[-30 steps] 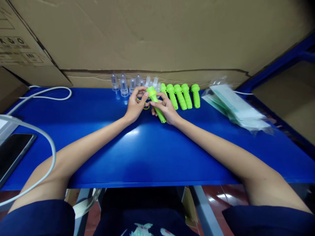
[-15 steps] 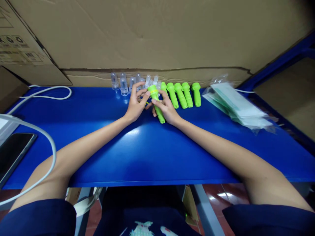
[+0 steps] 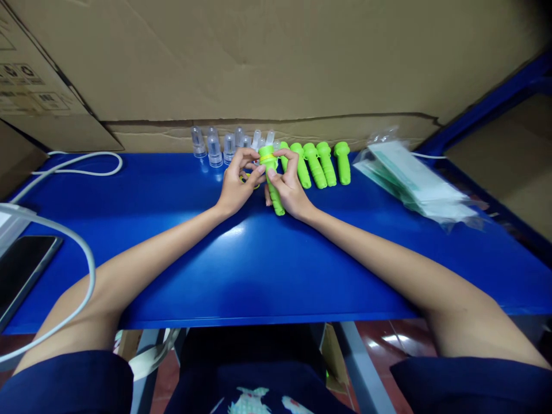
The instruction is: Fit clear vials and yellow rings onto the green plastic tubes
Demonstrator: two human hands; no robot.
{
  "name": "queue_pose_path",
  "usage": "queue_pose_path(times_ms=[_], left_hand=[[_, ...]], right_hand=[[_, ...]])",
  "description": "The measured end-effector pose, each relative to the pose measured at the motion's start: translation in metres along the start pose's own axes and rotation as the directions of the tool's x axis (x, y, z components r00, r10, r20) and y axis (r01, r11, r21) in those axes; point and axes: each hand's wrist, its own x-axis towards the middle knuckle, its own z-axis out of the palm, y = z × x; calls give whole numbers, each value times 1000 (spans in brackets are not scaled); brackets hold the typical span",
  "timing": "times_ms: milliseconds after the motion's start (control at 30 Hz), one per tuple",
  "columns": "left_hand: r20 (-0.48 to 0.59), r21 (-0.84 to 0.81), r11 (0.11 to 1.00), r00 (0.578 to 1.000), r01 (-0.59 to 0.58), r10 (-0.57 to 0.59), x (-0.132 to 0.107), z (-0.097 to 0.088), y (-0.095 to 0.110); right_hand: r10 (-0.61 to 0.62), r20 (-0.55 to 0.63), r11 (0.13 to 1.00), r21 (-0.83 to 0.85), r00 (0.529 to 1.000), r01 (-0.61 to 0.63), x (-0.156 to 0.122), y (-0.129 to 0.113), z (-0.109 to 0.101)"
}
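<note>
A bright green flashlight-shaped body (image 3: 276, 198) stands tilted above the blue table, wide head up, a yellow ring around its collar. My right hand (image 3: 294, 188) is wrapped round its ribbed handle, the index finger bent up to the collar. On the other side, my left hand (image 3: 237, 183) has its thumb and fingertips at the head and ring. Thin yellow rings (image 3: 249, 179) show under the left fingers and seem held there. Several similar green bodies (image 3: 317, 167) lie in a row right of my hands. Clear plastic caps (image 3: 214, 150) stand behind my left hand.
Plastic bags with pale sheets (image 3: 416, 181) lie on the right of the blue table (image 3: 259, 270). A phone (image 3: 26, 273) and white cables (image 3: 81, 253) are at the left. Cardboard (image 3: 259, 63) walls the back edge.
The green body has become slightly more upright in my hands. My right index finger has risen and bent toward the collar. The whole view has shifted slightly.
</note>
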Motion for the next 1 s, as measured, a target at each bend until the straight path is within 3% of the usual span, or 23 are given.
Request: queue_pose_path(times_ms=[233,767,1000], left_hand=[[-17,26,999,1000,20,-20,0,-1,0],[14,54,996,998,-67,66,-3,-1,7],[5,76,997,1000,-21,21,-2,-2,7]], right_hand=[[-11,28,1000,11,1000,11,0,-4,1],[-112,46,993,26,993,111,-3,-8,6],[-64,75,997,43,995,61,-3,-5,5]])
